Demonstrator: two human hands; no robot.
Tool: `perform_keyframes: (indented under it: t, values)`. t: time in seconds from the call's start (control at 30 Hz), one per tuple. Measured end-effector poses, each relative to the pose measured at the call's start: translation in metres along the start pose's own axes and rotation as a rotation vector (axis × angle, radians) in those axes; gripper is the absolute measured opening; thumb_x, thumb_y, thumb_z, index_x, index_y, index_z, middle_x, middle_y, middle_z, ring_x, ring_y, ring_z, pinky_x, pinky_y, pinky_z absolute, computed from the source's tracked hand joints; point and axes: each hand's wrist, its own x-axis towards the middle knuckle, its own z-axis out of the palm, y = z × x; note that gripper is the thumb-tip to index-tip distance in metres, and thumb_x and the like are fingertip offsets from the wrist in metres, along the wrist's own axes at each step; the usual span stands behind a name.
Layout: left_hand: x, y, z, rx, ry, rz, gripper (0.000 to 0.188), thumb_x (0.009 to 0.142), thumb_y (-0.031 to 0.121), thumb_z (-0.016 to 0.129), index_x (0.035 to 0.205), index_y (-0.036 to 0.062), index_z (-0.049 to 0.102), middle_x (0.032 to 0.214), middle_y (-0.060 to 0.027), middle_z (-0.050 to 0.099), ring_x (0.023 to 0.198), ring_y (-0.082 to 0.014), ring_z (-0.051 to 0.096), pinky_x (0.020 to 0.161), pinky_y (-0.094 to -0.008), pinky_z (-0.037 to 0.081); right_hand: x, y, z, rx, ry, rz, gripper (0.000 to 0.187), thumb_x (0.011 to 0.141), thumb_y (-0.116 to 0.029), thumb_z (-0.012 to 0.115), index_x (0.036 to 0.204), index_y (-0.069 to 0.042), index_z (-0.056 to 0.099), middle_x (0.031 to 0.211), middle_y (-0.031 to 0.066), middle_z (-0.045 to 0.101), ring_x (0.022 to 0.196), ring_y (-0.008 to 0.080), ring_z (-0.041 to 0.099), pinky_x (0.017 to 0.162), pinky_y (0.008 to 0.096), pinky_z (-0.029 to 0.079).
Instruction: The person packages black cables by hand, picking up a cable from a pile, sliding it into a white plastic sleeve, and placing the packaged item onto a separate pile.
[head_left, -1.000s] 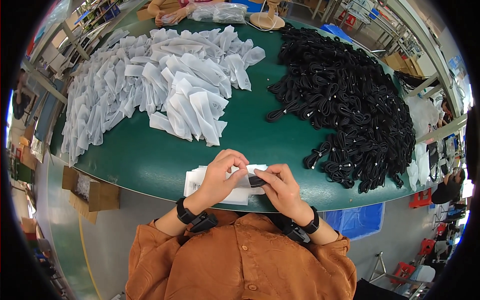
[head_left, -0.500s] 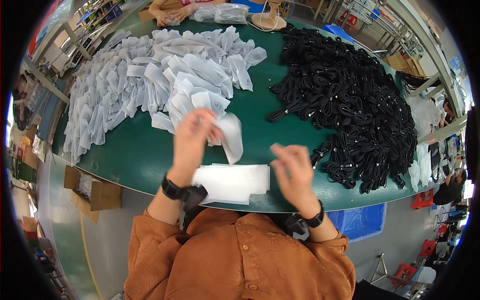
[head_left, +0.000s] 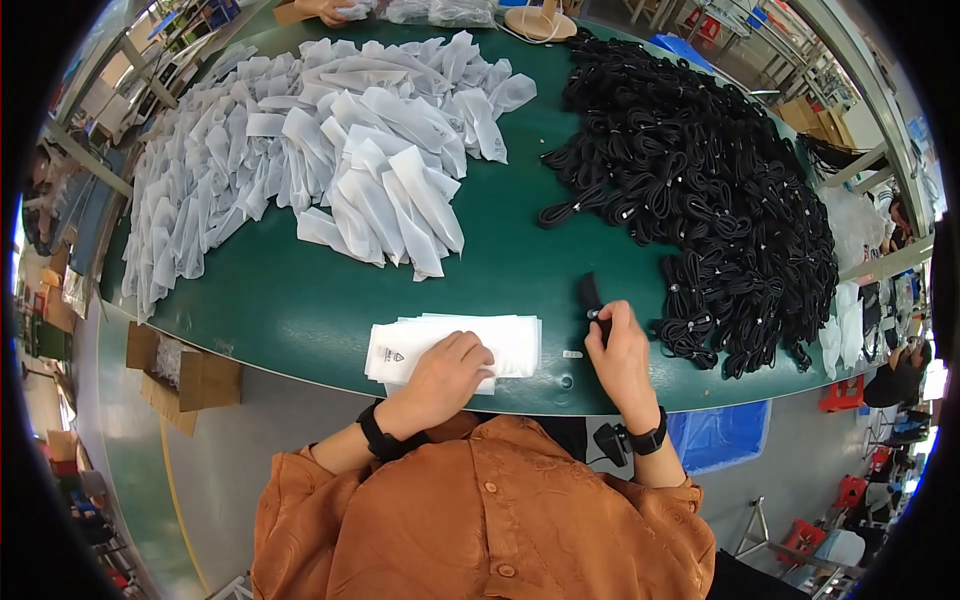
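Observation:
A flat stack of frosted white plastic bags (head_left: pixel 512 340) lies near the table's front edge. My left hand (head_left: pixel 445 372) is on top of it, with fingers curled together against the upper bag. To the right of the stack, my right hand (head_left: pixel 622 358) pinches a coiled black cable (head_left: pixel 590 292) just above the green table (head_left: pixel 540 270). A big heap of black cables (head_left: pixel 710 200), each looped into a bundle, spreads over the right side. Filled white bags (head_left: pixel 400 120) form another heap at the left and middle.
A small pale tag (head_left: pixel 572 354) lies between the stack and my right hand. Across the table are another person's hand (head_left: pixel 325 8) and a wooden stand (head_left: pixel 540 22). An open cardboard box (head_left: pixel 205 380) and a blue bin (head_left: pixel 720 440) sit below the front edge.
The filled bag from my left hand now lies on the left heap. That hand has come down onto the stack. My right hand, empty before, now holds a black cable.

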Motion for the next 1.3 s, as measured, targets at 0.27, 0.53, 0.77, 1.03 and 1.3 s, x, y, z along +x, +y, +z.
perform_keyframes:
  t: [0.27, 0.53, 0.77, 1.03, 1.3]
  values:
    - [-0.001, -0.001, -0.002, -0.231, 0.056, -0.265, 0.011, 0.086, 0.000, 0.070, 0.091, 0.0002, 0.061, 0.089, -0.0100, 0.059, 0.074, -0.0236, 0.060, 0.066, -0.0329, 0.050, -0.020, -0.048, -0.008, 0.388, -0.193, -0.222, 0.035, 0.088, -0.001, 0.069, 0.122, -0.001, 0.062, 0.092, 0.0162, 0.062, 0.080, 0.0314, 0.065, 0.067, 0.0392, 0.052]
    - [0.005, -0.002, -0.006, -0.420, 0.085, -0.366, 0.011, 0.085, -0.002, 0.068, 0.090, 0.0019, 0.059, 0.090, -0.0112, 0.058, 0.074, -0.0299, 0.057, 0.066, -0.0372, 0.049, -0.018, -0.050, -0.019, 0.155, -0.371, -0.471, 0.034, 0.089, -0.005, 0.071, 0.122, -0.002, 0.064, 0.095, 0.0124, 0.065, 0.084, 0.0270, 0.065, 0.071, 0.0311, 0.052]
    - [0.017, 0.006, -0.013, -0.178, 0.091, 0.053, 0.017, 0.080, -0.005, 0.070, 0.090, 0.0034, 0.058, 0.095, -0.0088, 0.061, 0.090, -0.0309, 0.056, 0.078, -0.0373, 0.048, -0.016, -0.046, 0.004, 0.662, -0.497, 0.064, 0.031, 0.087, -0.001, 0.071, 0.118, -0.005, 0.068, 0.089, 0.0072, 0.061, 0.084, 0.0210, 0.063, 0.075, 0.0299, 0.052]
    - [0.034, 0.000, -0.029, -0.261, 0.162, -0.071, 0.017, 0.081, -0.004, 0.070, 0.089, 0.0037, 0.057, 0.099, -0.0098, 0.062, 0.092, -0.0289, 0.057, 0.080, -0.0364, 0.048, -0.001, -0.066, 0.006, 0.551, -0.209, -0.391, 0.023, 0.087, 0.005, 0.068, 0.108, -0.004, 0.068, 0.092, 0.0088, 0.062, 0.082, 0.0224, 0.062, 0.074, 0.0283, 0.051]
    - [0.045, 0.011, -0.038, -0.274, 0.136, -0.022, 0.018, 0.082, -0.005, 0.068, 0.092, 0.0042, 0.056, 0.100, -0.0101, 0.062, 0.093, -0.0303, 0.058, 0.080, -0.0377, 0.048, 0.002, -0.074, 0.010, 0.528, -0.102, -0.199, 0.021, 0.087, 0.004, 0.069, 0.107, -0.003, 0.068, 0.092, 0.0075, 0.060, 0.077, 0.0202, 0.061, 0.064, 0.0290, 0.050]
